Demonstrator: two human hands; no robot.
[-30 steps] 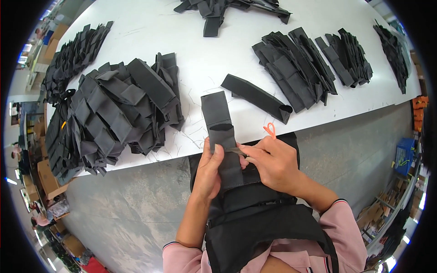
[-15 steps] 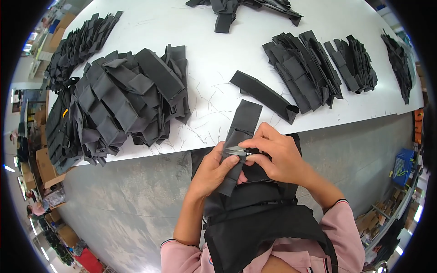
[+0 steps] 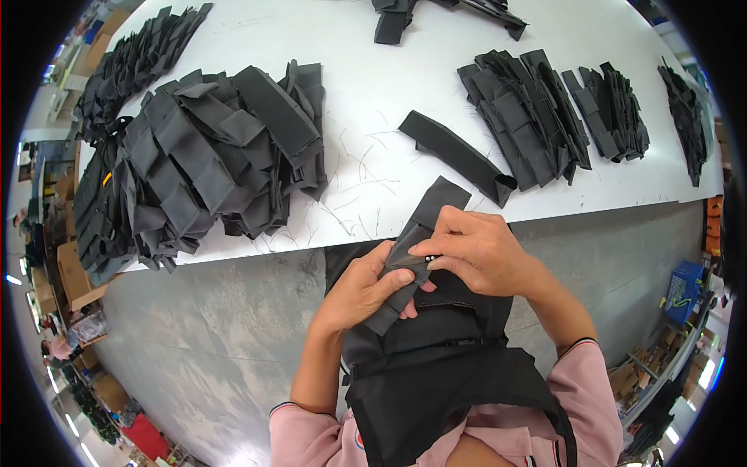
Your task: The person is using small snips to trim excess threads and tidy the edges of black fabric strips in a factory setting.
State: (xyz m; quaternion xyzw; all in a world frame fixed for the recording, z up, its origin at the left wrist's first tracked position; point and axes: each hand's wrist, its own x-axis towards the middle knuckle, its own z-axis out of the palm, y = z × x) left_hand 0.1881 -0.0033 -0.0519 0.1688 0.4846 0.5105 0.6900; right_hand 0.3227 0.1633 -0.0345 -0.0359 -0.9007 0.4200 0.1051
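My left hand is closed on a black fabric strip, with the thumb on top and fingertips showing beneath. The strip slants over my lap, its upper end close to the table's front edge. My right hand pinches a small pair of thread snips. Their blades point left and lie against the strip near my left thumb. The fingers of my right hand hide most of the snips' handle. On the table just beyond, another folded black strip lies by itself.
A large heap of black fabric strips covers the table's left side. Several smaller bundles lie at the right, and more strips at the far edge. Loose threads litter the white table. A blue crate stands at the right.
The strip has turned so its upper end points further right. The snips' blades, apart before, now look closer together, and my right hand has shifted slightly right.
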